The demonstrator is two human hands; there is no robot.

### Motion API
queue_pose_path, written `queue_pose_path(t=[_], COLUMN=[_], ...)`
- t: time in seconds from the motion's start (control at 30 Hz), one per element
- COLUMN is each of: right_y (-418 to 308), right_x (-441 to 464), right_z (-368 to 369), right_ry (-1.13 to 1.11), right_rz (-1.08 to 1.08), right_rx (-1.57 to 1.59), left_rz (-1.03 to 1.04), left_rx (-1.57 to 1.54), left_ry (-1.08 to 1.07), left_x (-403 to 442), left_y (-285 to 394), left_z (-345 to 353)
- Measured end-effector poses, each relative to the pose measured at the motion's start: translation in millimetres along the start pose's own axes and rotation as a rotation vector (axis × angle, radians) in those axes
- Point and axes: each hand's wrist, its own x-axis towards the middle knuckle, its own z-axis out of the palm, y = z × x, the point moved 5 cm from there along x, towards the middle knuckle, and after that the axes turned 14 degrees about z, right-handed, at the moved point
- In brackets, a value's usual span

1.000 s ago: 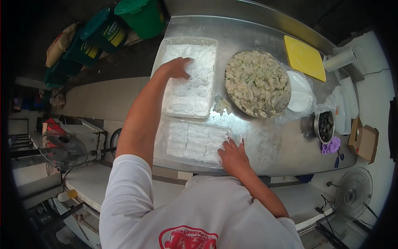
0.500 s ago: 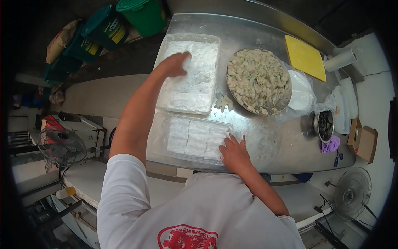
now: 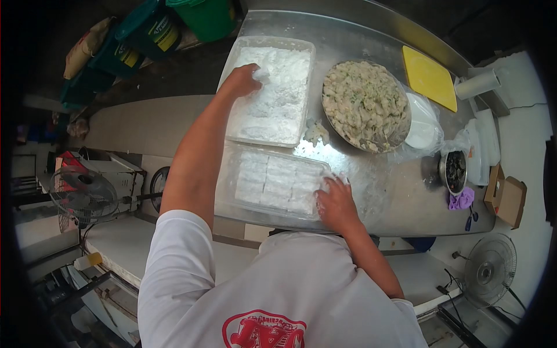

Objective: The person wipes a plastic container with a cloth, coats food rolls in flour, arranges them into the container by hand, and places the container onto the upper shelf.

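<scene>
My left hand (image 3: 243, 81) is at the left side of a deep tray (image 3: 310, 64) of white powder, its fingers curled at the powder (image 3: 278, 81); what it holds, if anything, I cannot make out. My right hand (image 3: 336, 203) rests at the right end of a lower clear tray (image 3: 226, 188), fingers bent over its rim. White-coated blocks (image 3: 281, 185) lie in rows in that tray. To the right of the powder tray stands a large round bowl of pale, green-flecked mixture (image 3: 365, 104). A smear of mixture (image 3: 316, 132) lies between bowl and tray.
A yellow board (image 3: 429, 77), a plastic bag with a white item (image 3: 425, 124), a small bowl of dark pieces (image 3: 455, 171), a purple cloth (image 3: 461, 199) and an open cardboard box (image 3: 513, 200) are at the right. Green buckets (image 3: 203, 17) stand beyond the steel table's left edge.
The trays and bowl appear higher in view. My left hand has shifted left within the powder tray and its fingers have curled in. My right hand stays at the lower tray's right end.
</scene>
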Motion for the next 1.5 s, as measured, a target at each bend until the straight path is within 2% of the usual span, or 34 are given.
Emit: queue_pose_path(t=[0.07, 0.1, 0.17, 0.23, 0.37, 0.43, 0.53, 0.57, 0.63, 0.7, 0.77, 0.9, 0.97, 1.1, 1.17, 1.27, 1.43, 1.5], right_y=[5.7, 8.5, 18.0, 23.5, 26.9, 25.9, 25.2, 25.6, 26.2, 27.4, 30.6, 30.9, 29.8, 31.3, 31.5, 31.3, 29.5, 31.5], right_x=[-2.1, -1.6, -2.5, -5.9, -6.3, -6.7, -8.2, -8.4, -9.5, -9.3, -8.4, -5.9, -6.3, -6.4, -6.9, -5.6, -3.3, -3.4], right_z=[-9.8, -9.3, -11.7, -9.9, -7.9, -4.6, -5.7, -4.6, -3.8, -3.0, -1.7, -1.1, -4.4, -5.4, -7.0, -7.1, -11.1, -12.7], right_ry=[0.235, 0.238, 0.311, 0.323, 0.277, 0.231, 0.306, 0.286, 0.266, 0.263, 0.258, 0.263, 0.258, 0.257, 0.242, 0.235, 0.217, 0.202], right_rz=[0.097, 0.104, 0.140, 0.139, 0.196, 0.238, 0.227, 0.248, 0.267, 0.280, 0.271, 0.248, 0.256, 0.235, 0.240, 0.219, 0.209, 0.239], right_rx=[0.047, 0.050, 0.123, 0.170, 0.373, 0.453, 0.417, 0.441, 0.464, 0.472, 0.476, 0.462, 0.477, 0.503, 0.510, 0.507, 0.500, 0.527], left_rz=[0.006, 0.011, 0.124, 0.093, 0.391, 0.465, 0.421, 0.424, 0.547, 0.539, 0.414, 0.325, 0.513, 0.535, 0.446, 0.497, 0.547, 0.414], left_rx=[-0.127, -0.125, -0.423, -0.608, -0.523, -0.439, -0.407, -0.411, -0.313, -0.343, -0.363, -0.330, -0.168, -0.037, -0.057, -0.073, -0.124, -0.387], left_ry=[0.039, 0.033, 0.079, -0.161, -0.541, -0.688, -0.881, -0.883, -0.739, -0.722, -0.706, -0.748, -0.628, -0.544, -0.665, -0.722, -0.709, -0.534], left_x=[-7.2, -15.1, -47.0, -80.7, -141.3, -162.8, -182.4, -188.4, -194.5, -200.9, -204.1, -208.8, -211.9, -213.4, -212.8, -212.4, -196.2, -162.8], left_y=[3.5, 13.1, 45.5, 83.0, 144.1, 161.0, 179.4, 178.6, 180.5, 178.5, 175.0, 177.7, 185.8, 196.8, 201.3, 197.2, 197.4, 182.7], left_z=[-5.6, -8.8, -17.1, -5.8, 64.0, 104.2, 132.9, 141.0, 147.2, 147.7, 145.2, 138.8, 134.2, 118.6, 114.1, 126.8, 96.2, 59.0])
